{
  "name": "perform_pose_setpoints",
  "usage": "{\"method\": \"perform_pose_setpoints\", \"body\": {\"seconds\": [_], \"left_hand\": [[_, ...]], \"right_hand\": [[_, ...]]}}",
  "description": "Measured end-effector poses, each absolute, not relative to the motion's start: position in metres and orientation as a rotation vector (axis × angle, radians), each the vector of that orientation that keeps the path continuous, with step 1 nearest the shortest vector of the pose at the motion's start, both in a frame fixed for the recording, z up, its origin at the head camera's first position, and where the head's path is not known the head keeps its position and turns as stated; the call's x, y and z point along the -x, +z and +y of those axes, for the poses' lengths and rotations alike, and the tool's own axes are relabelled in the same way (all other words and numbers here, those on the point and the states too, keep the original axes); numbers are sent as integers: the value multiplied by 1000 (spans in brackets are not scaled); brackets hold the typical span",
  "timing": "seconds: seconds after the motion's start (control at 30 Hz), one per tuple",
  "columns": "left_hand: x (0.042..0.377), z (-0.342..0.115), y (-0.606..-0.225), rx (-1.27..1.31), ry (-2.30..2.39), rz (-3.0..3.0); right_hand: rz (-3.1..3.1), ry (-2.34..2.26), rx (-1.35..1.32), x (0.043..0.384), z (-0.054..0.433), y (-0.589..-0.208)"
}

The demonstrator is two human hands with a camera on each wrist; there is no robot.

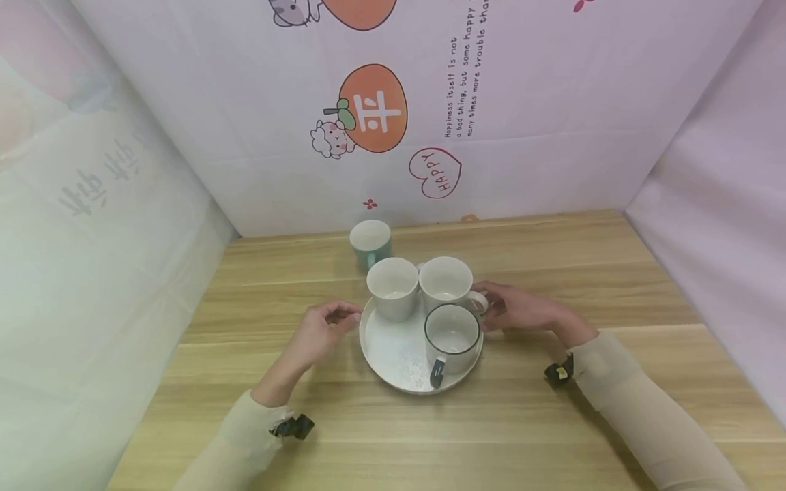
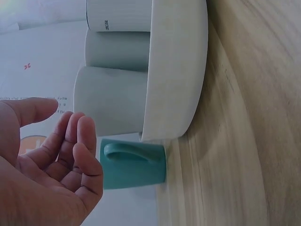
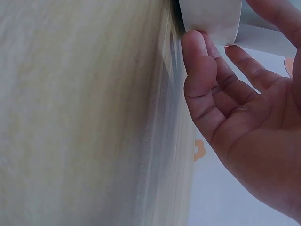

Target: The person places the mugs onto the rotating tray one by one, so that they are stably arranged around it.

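Observation:
A round white tray [image 1: 389, 361] on the table carries two plain white mugs, one left [image 1: 393, 307] and one right [image 1: 443, 286], and a white mug with a dark rim and dark handle [image 1: 454, 358]. My left hand [image 1: 314, 335] is at the tray's left edge, fingers loosely bent; the left wrist view shows nothing in its palm and a gap before the tray wall [image 2: 176, 70]. At the right edge, my right hand's [image 1: 518, 308] fingertips touch the tray's side [image 3: 211, 19], beside the right white mug's handle. Its palm [image 3: 263, 117] holds nothing.
Just behind the tray stands a teal mug [image 1: 368, 258] with a pale top, its handle toward me. A printed white cloth [image 1: 522, 136] hangs behind the wooden table [image 1: 589, 273], with pale cloth on both sides.

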State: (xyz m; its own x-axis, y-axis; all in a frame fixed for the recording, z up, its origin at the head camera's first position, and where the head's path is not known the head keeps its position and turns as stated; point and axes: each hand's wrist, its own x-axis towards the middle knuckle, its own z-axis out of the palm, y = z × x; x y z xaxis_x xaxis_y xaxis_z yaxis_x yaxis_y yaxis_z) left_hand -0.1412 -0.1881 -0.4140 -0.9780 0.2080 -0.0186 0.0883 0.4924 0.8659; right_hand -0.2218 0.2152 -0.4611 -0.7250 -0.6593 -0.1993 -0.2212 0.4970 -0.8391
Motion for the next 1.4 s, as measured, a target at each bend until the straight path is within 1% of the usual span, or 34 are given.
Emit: {"method": "perform_pose_setpoints", "body": {"seconds": [0.47, 0.83, 1.4], "left_hand": [[162, -199, -417, -104, 1530, 2613], [188, -204, -423, -13, 1597, 2524], [220, -201, -429, 37, 1660, 2412]], "right_hand": [[2242, -1157, 728, 222, 215, -460], [2261, -1137, 718, 221, 214, -459], [2278, -1115, 727, 220, 213, -458]]}}
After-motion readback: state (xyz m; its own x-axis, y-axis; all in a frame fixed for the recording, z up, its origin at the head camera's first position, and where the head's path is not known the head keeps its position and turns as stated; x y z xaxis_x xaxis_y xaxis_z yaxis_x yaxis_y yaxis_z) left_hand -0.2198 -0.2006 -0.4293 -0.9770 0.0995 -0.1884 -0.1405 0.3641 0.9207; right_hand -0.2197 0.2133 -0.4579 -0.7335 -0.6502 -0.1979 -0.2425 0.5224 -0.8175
